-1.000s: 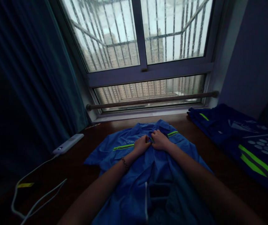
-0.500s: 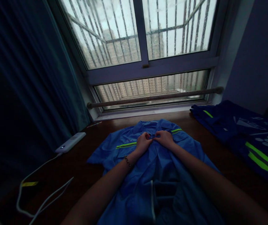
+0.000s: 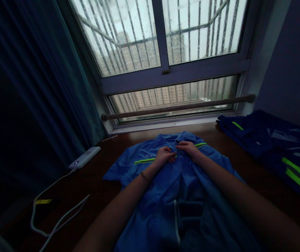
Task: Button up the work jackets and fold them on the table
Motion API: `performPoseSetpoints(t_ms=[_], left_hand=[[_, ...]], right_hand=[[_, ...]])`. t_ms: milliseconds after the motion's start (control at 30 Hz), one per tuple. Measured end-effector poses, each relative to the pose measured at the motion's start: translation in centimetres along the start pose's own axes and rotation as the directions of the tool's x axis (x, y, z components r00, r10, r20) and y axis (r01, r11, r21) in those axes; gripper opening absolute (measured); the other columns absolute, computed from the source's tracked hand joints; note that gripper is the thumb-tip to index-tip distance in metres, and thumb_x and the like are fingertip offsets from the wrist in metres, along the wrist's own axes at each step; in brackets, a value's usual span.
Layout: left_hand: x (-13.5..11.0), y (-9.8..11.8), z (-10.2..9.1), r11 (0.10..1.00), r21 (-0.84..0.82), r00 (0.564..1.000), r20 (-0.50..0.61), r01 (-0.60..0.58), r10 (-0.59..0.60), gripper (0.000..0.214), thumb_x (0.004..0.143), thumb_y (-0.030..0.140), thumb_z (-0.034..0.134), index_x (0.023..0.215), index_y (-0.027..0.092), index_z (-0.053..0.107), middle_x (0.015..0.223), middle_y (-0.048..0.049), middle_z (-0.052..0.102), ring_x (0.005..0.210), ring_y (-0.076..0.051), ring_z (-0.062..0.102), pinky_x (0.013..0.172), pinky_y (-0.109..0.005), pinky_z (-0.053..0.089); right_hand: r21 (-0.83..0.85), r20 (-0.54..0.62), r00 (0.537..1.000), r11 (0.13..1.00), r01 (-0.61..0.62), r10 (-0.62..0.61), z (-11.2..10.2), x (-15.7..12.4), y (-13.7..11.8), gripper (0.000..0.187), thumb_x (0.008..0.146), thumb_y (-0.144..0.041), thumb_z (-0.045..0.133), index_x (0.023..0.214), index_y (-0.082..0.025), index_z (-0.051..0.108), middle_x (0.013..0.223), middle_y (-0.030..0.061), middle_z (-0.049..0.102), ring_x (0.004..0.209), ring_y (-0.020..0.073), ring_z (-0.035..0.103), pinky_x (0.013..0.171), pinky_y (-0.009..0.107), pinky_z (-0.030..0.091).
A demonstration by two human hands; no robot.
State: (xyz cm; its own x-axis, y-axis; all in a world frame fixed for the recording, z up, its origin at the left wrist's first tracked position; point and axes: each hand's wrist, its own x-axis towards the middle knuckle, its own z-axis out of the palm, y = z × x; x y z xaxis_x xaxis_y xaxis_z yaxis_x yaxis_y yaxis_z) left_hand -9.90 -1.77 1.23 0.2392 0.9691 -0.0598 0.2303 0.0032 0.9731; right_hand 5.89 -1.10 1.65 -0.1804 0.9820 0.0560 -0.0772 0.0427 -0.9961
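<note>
A blue short-sleeved shirt [image 3: 150, 196] with yellow-green stripes across the chest lies front up on a dark brown wooden surface, collar toward the window. My left hand [image 3: 165, 156] is closed at the front opening of the shirt, its fingers pinched on the placket edge. Just to its right and slightly higher, my right hand [image 3: 189, 149] pinches the other front edge below the collar. A bracelet [image 3: 144, 176] circles my left wrist. Whether a button sits between the fingers is too dark and small to tell.
Dark blue folded garments [image 3: 265, 136] with yellow-green stripes lie at the right. A white power bank [image 3: 84, 157] with a white cable [image 3: 52, 182] rests at the left beside a blue curtain [image 3: 68, 87]. A rail [image 3: 178, 107] crosses the barred window.
My hands, closer together before, have moved a little apart, the right one slightly up toward the collar. The view has shifted slightly, and the shirt stays in place.
</note>
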Motion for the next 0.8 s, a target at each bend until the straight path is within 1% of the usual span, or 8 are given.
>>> performPoseSetpoints(t_ms=[133, 300, 400, 533, 600, 667, 700, 800], left_hand=[[0.0, 0.0, -1.1, 0.985, -0.166, 0.991, 0.132, 0.036, -0.014, 0.031, 0.058, 0.023, 0.071, 0.074, 0.014, 0.046, 0.063, -0.003, 0.065, 0.055, -0.014, 0.062, 0.048, -0.019, 0.046], [-0.2, -0.1, -1.7, 0.962, -0.263, 0.98, 0.196, 0.072, -0.02, 0.024, 0.065, 0.019, 0.066, 0.08, 0.012, 0.048, 0.071, -0.0057, 0.066, 0.064, -0.015, 0.064, 0.056, -0.022, 0.049], [-0.2, 0.0, -1.6, 0.955, -0.289, 0.981, 0.191, 0.071, -0.015, 0.021, 0.065, 0.017, 0.065, 0.077, 0.012, 0.047, 0.069, -0.0056, 0.066, 0.064, -0.015, 0.064, 0.056, -0.022, 0.05], [-0.1, -0.1, -1.3, 0.949, -0.311, 0.988, 0.157, 0.058, -0.009, 0.021, 0.063, 0.013, 0.064, 0.073, 0.013, 0.046, 0.065, -0.0048, 0.066, 0.061, -0.016, 0.064, 0.056, -0.023, 0.05], [-0.1, -0.2, -1.2, 0.947, -0.319, 0.991, 0.133, 0.047, -0.004, 0.021, 0.062, 0.013, 0.065, 0.071, 0.013, 0.046, 0.063, -0.0044, 0.065, 0.06, -0.016, 0.064, 0.056, -0.023, 0.05], [0.0, -0.4, -1.1, 0.947, -0.321, 0.995, 0.104, 0.03, 0.003, 0.022, 0.06, 0.013, 0.065, 0.07, 0.013, 0.046, 0.06, -0.0037, 0.065, 0.059, -0.016, 0.064, 0.056, -0.023, 0.05], [0.0, -0.4, -1.1, 0.946, -0.322, 0.996, 0.091, 0.025, 0.005, 0.022, 0.059, 0.013, 0.066, 0.069, 0.013, 0.046, 0.059, -0.0034, 0.065, 0.058, -0.016, 0.064, 0.056, -0.024, 0.05], [0.0, -0.4, -1.1, 0.945, -0.328, 0.998, 0.067, 0.018, 0.004, 0.024, 0.057, 0.013, 0.067, 0.068, 0.014, 0.046, 0.059, -0.0031, 0.064, 0.059, -0.017, 0.064, 0.056, -0.025, 0.05]], right_hand=[[0.161, 0.074, 0.997, 0.986, -0.047, 0.035, -0.5, 0.3, 0.4, 0.034, 0.049, -0.031, 0.072, 0.076, -0.013, 0.061, 0.069, 0.0013, 0.06, 0.06, 0.0122, 0.054, 0.058, 0.024, 0.042], [0.203, 0.098, 0.994, 0.977, -0.063, 0.044, -0.9, 0.9, 0.9, 0.034, 0.047, -0.021, 0.072, 0.078, -0.013, 0.063, 0.07, 0.0006, 0.061, 0.061, 0.0107, 0.054, 0.06, 0.022, 0.041], [0.141, 0.172, 0.985, 0.99, -0.022, -0.003, -0.9, 0.8, 0.9, 0.033, 0.051, -0.023, 0.069, 0.082, -0.014, 0.064, 0.07, 0.0007, 0.062, 0.057, 0.0094, 0.053, 0.053, 0.02, 0.038], [-0.033, 0.222, 0.974, 0.998, 0.045, -0.037, -0.5, 0.6, 0.8, 0.034, 0.06, -0.029, 0.064, 0.09, -0.013, 0.062, 0.073, 0.0028, 0.063, 0.05, 0.0079, 0.051, 0.04, 0.017, 0.03], [-0.127, 0.208, 0.972, 0.983, 0.136, -0.108, -0.1, 0.5, 0.8, 0.031, 0.063, -0.03, 0.06, 0.089, -0.014, 0.062, 0.076, 0.0034, 0.064, 0.051, 0.0092, 0.053, 0.041, 0.018, 0.034], [-0.275, 0.177, 0.955, 0.919, 0.282, -0.24, 0.4, 0.2, 0.7, 0.024, 0.066, -0.027, 0.058, 0.087, -0.015, 0.063, 0.078, 0.0029, 0.064, 0.057, 0.0114, 0.056, 0.049, 0.021, 0.041], [-0.364, 0.162, 0.934, 0.861, 0.356, -0.317, 0.7, 0.0, 0.6, 0.021, 0.067, -0.025, 0.057, 0.085, -0.016, 0.063, 0.078, 0.0023, 0.064, 0.061, 0.0124, 0.057, 0.055, 0.022, 0.043], [-0.599, 0.164, 0.847, 0.631, 0.493, -0.506, 1.3, -0.6, 0.4, 0.017, 0.072, -0.018, 0.053, 0.085, -0.019, 0.063, 0.079, 0.0014, 0.063, 0.073, 0.0137, 0.057, 0.067, 0.025, 0.043]])
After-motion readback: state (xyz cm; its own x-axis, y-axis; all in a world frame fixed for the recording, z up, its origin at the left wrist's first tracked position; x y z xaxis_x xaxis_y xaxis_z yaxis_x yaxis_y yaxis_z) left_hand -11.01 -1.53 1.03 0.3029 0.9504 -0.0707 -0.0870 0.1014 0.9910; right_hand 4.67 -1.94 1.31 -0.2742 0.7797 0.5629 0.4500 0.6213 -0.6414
